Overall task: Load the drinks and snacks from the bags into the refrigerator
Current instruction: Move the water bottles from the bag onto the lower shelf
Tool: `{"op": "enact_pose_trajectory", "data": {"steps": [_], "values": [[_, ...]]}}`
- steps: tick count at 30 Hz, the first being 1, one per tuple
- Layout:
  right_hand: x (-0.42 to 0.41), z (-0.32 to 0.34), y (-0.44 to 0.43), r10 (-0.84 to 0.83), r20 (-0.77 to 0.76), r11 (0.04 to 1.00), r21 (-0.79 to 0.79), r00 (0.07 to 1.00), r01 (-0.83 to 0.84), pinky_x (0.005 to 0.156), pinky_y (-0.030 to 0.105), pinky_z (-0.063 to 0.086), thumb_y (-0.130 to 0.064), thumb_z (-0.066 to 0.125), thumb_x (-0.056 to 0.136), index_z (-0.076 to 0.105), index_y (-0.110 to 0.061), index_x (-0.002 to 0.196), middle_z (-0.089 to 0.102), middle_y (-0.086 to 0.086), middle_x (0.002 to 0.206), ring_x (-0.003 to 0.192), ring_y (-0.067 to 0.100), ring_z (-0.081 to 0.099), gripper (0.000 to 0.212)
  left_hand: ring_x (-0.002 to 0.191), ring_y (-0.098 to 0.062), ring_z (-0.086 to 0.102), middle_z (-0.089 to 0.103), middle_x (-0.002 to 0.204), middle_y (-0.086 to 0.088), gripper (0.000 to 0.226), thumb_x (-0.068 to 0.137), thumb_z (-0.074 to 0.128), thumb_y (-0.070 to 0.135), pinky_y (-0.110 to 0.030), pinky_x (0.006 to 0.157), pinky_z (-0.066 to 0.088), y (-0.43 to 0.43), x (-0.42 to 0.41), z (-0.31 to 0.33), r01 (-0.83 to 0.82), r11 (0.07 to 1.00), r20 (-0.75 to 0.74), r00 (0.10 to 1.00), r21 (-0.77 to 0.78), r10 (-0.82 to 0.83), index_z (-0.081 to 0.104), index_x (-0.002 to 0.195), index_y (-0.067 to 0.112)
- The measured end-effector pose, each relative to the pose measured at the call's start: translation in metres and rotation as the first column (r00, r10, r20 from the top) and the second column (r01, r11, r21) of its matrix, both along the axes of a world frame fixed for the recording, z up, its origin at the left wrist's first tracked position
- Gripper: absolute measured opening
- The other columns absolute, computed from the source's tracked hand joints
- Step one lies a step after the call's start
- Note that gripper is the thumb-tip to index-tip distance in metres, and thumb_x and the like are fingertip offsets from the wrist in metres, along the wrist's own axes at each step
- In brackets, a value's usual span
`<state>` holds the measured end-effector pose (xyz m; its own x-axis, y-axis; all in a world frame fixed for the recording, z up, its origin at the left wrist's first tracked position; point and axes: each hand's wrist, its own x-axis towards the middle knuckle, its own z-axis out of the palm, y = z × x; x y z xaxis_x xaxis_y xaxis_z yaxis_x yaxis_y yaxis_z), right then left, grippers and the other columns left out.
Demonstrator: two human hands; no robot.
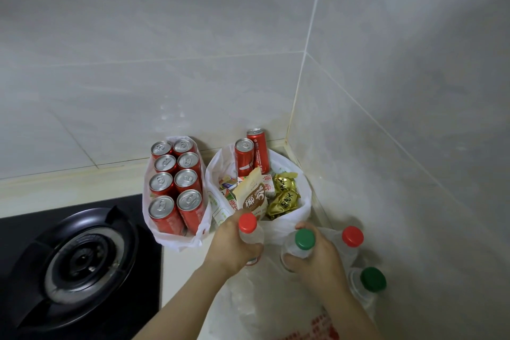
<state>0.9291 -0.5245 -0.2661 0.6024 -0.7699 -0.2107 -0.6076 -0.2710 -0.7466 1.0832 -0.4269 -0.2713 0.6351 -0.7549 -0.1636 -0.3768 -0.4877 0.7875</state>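
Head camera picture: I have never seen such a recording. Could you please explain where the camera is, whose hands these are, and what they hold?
There is no machine here. A person wears one camera on the head, so it looks down at their own two hands. The left hand grips a clear bottle with a red cap. The right hand grips a bottle with a green cap. Two more capped bottles stand to the right. All this is on a pale kitchen counter. Behind the hands, a white bag holds eight red drink cans. A second bag holds two red cans, cartons and snack packets. At the left is a black gas burner.
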Motion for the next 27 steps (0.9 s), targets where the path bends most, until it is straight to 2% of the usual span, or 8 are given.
{"op": "enact_pose_trajectory", "data": {"steps": [4, 7, 10, 16, 18, 20, 23, 27], "values": [[-0.005, 0.002, 0.001, -0.059, -0.027, 0.998, 0.028, 0.998, 0.06, 0.086, 0.031, 0.052, -0.024, 0.076, 0.068, 0.062, -0.027, 0.106, 0.068, -0.01, 0.094, 0.089, 0.012, 0.063, 0.041, 0.08, -0.015, 0.061, 0.065, 0.086, 0.005, 0.041, 0.058, 0.073, 0.011, -0.008, 0.058, 0.045, 0.017, -0.008, 0.0, -0.056, 0.995, -0.103, 0.994, -0.08, 0.048, 0.059, 0.094, 0.024], [-0.012, 0.013, 0.004, -0.066, 0.018, 0.997, 0.033, 0.998, 0.065, 0.082, 0.037, 0.056, -0.022, 0.078, 0.062, 0.064, -0.03, 0.098, 0.071, -0.007, 0.083, 0.082, 0.008, 0.066, 0.039, 0.075, -0.011, 0.061, 0.066, 0.081, 0.005, 0.042, 0.05, 0.07, 0.016, -0.017, 0.06, 0.048, 0.026, -0.013, 0.009, -0.089, 0.985, -0.148, 0.987, -0.146, 0.068, 0.06, 0.09, 0.026], [-0.011, 0.029, 0.007, -0.058, 0.075, 0.998, -0.023, 0.995, 0.06, 0.076, 0.035, 0.058, -0.021, 0.08, 0.063, 0.064, -0.029, 0.091, 0.07, -0.007, 0.078, 0.075, 0.005, 0.067, 0.033, 0.073, -0.005, 0.061, 0.067, 0.079, 0.007, 0.043, 0.049, 0.072, 0.015, -0.019, 0.063, 0.05, 0.032, -0.015, 0.025, -0.122, 0.968, -0.159, 0.983, -0.219, 0.088, 0.061, 0.089, 0.027], [-0.005, 0.081, 0.017, -0.054, 0.212, 0.987, -0.134, 0.976, 0.084, 0.075, 0.021, 0.05, -0.019, 0.085, 0.063, 0.061, -0.032, 0.103, 0.066, -0.016, 0.089, 0.086, 0.001, 0.061, 0.048, 0.083, 0.008, 0.061, 0.067, 0.088, 0.015, 0.054, 0.055, 0.082, 0.004, -0.004, 0.07, 0.044, 0.05, -0.014, 0.072, -0.095, 0.93, -0.094, 0.993, -0.355, 0.066, 0.06, 0.101, 0.024], [-0.004, 0.1, 0.021, -0.034, 0.265, 0.982, -0.173, 0.964, 0.082, 0.073, 0.018, 0.048, -0.021, 0.085, 0.062, 0.061, -0.034, 0.102, 0.066, -0.019, 0.087, 0.084, -0.001, 0.061, 0.048, 0.089, 0.004, 0.062, 0.067, 0.093, 0.014, 0.053, 0.054, 0.08, 0.015, -0.009, 0.075, 0.047, 0.056, -0.011, 0.09, -0.09, 0.911, -0.058, 0.996, -0.402, 0.073, 0.061, 0.102, 0.028], [-0.002, 0.119, 0.026, -0.018, 0.342, 0.98, -0.18, 0.939, 0.085, 0.066, 0.01, 0.046, -0.021, 0.085, 0.061, 0.061, -0.039, 0.096, 0.066, -0.025, 0.084, 0.081, -0.006, 0.061, 0.046, 0.088, 0.0, 0.064, 0.068, 0.094, 0.014, 0.051, 0.055, 0.078, 0.016, -0.018, 0.078, 0.051, 0.063, -0.01, 0.111, -0.097, 0.891, -0.039, 0.995, -0.444, 0.089, 0.061, 0.101, 0.031], [0.005, 0.149, 0.037, 0.016, 0.464, 0.976, -0.2, 0.886, 0.087, 0.06, 0.005, 0.044, -0.012, 0.085, 0.062, 0.064, -0.037, 0.091, 0.065, -0.028, 0.083, 0.076, -0.006, 0.061, 0.044, 0.084, 0.004, 0.062, 0.064, 0.093, 0.026, 0.046, 0.06, 0.078, 0.003, -0.011, 0.07, 0.047, 0.074, -0.006, 0.145, -0.102, 0.857, 0.04, 0.989, -0.505, 0.141, 0.063, 0.097, 0.027], [0.017, 0.191, 0.056, 0.108, 0.565, 0.965, -0.257, 0.818, 0.05, 0.059, 0.003, 0.043, -0.008, 0.084, 0.064, 0.064, -0.034, 0.091, 0.064, -0.03, 0.082, 0.075, -0.009, 0.061, 0.042, 0.083, 0.003, 0.062, 0.067, 0.092, 0.018, 0.053, 0.057, 0.077, 0.012, -0.008, 0.067, 0.046, 0.095, 0.001, 0.186, -0.108, 0.819, 0.134, 0.967, -0.563, 0.219, 0.062, 0.102, 0.035]]}}
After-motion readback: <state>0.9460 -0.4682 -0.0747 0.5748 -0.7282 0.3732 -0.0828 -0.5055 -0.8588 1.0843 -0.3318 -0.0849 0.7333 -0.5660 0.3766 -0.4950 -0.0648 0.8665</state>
